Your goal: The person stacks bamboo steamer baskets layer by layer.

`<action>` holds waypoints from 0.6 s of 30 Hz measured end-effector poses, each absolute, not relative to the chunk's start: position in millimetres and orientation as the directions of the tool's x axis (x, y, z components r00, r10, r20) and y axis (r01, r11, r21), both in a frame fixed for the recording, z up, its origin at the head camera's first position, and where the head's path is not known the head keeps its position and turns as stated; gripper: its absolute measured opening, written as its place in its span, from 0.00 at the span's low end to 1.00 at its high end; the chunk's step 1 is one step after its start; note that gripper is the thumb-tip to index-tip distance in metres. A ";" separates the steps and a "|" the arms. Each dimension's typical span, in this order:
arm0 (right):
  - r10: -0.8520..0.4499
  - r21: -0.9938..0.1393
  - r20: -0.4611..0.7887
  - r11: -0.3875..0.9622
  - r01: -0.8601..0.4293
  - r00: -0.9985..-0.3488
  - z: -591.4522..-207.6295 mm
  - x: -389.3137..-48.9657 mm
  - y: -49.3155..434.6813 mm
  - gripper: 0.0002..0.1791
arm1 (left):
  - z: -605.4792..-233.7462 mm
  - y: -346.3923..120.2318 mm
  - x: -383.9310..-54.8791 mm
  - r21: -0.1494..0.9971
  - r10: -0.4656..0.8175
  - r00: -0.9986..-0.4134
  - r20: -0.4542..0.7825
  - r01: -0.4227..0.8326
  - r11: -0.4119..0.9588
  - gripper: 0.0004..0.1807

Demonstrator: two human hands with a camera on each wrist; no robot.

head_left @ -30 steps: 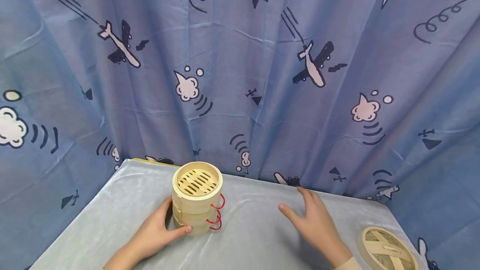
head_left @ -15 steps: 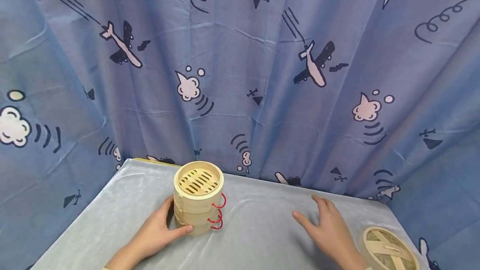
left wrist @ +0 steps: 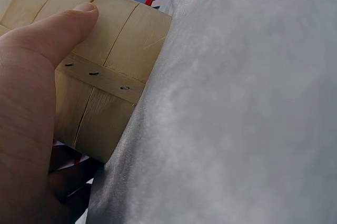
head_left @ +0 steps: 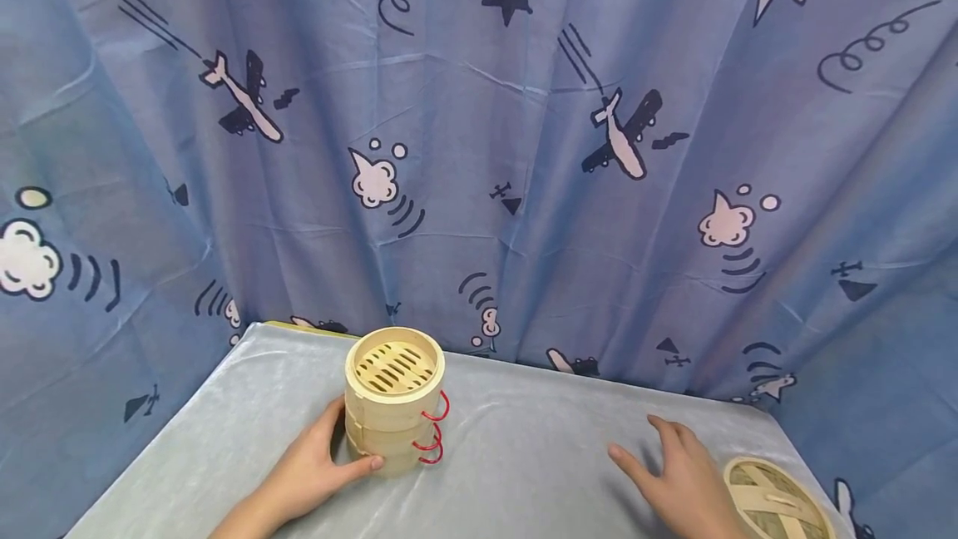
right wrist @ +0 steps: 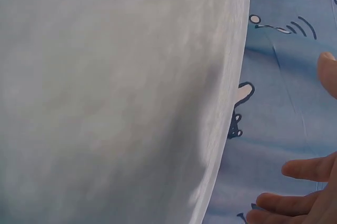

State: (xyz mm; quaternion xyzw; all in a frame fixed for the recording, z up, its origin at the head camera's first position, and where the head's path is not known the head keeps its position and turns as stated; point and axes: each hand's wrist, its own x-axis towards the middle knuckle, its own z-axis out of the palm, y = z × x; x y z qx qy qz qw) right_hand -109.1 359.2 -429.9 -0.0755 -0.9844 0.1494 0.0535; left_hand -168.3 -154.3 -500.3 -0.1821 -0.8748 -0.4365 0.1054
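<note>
1. Your landmark is the round, pale bamboo steamer stack (head_left: 392,431), upright on the table. Its tiers sit one on another, their walls in line; the exact number of tiers is hard to tell.
2. On its top you look straight down onto a slatted pale bamboo base (head_left: 391,366), uncovered. On the stack's right side hang thin red loops (head_left: 434,419).
3. Your left hand (head_left: 308,466) grips the stack low on its left side. The thumb lies across the near wall and the fingers go round towards the far side, partly hidden, so the hand is only as wide as the stack.
4. Your right hand (head_left: 684,481) is well apart from the stack, to its right. Thumb and fingers stand wide of each other, and it holds nothing.
5. Farther right of the stack, just beyond that hand, lies the round woven bamboo lid with crossed strips (head_left: 778,501). You cannot tell whether your wrist touches it.
6. As far as I can judge, the stacking looks done; what remains undone is the cover, since the lid lies away from the stack.
7. Under the stack spreads a pale grey, velvety tablecloth (head_left: 524,456); behind it hangs a blue curtain printed with aeroplanes (head_left: 464,123).
</note>
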 end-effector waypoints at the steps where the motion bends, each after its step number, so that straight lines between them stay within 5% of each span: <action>1: 0.169 -0.299 0.078 0.944 0.139 -0.982 -430.2 -108.3 361.3 0.59 | -500.8 -154.2 -168.4 0.725 0.228 -0.911 0.342 0.411 0.553 0.58; 18: 0.271 -0.263 0.017 0.930 0.257 -0.962 -430.1 -92.8 412.9 0.61 | -501.9 -154.7 -169.4 0.711 0.226 -0.912 0.343 0.409 0.571 0.59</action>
